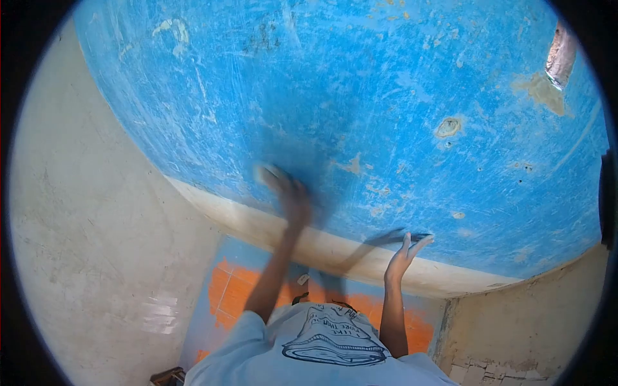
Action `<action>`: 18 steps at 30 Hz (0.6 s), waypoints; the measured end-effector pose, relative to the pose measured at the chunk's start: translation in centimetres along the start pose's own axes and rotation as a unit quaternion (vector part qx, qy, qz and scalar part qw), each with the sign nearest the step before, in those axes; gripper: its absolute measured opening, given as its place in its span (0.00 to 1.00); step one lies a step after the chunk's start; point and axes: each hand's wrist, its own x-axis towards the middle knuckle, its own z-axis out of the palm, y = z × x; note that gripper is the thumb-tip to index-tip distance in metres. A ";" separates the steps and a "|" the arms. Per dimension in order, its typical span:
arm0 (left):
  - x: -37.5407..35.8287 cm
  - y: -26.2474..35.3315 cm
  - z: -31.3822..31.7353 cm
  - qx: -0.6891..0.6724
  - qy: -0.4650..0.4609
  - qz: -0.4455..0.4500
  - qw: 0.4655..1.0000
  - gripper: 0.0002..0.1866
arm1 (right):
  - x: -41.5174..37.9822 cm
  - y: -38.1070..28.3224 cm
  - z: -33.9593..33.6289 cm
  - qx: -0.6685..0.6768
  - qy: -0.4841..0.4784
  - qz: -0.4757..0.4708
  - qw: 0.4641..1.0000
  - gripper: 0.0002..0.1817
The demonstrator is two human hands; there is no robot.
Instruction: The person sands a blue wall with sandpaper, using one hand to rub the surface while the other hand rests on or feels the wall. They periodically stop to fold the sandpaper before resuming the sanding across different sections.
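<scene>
My left hand (pixel 290 196) is raised to the scuffed blue wall (pixel 360 90), smeared by motion. Its fingers overlap the lower part of the blue paint, and a pale patch shows at the fingertips; I cannot tell whether something is held there. Lower and further right, my right hand (pixel 402 257) is up beside the wall's lower edge, thumb and fingers apart, with nothing between them. Whitish dust coats its fingertips. Both arms cast shadows on the wall.
A cream band (pixel 257 225) runs along the wall's base. Below lies an orange tiled floor (pixel 235 286) with grey-blue edges. Plain walls stand at left (pixel 96 212) and right (pixel 534 321). An opening (pixel 560 58) breaks the blue wall at upper right. A dark box-like object (pixel 167 377) sits at bottom left.
</scene>
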 end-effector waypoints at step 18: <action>2.5 -1.2 -1.7 -0.053 0.000 0.052 0.997 0.38 | -1.8 0.1 0.7 0.097 -0.009 0.018 0.995 0.40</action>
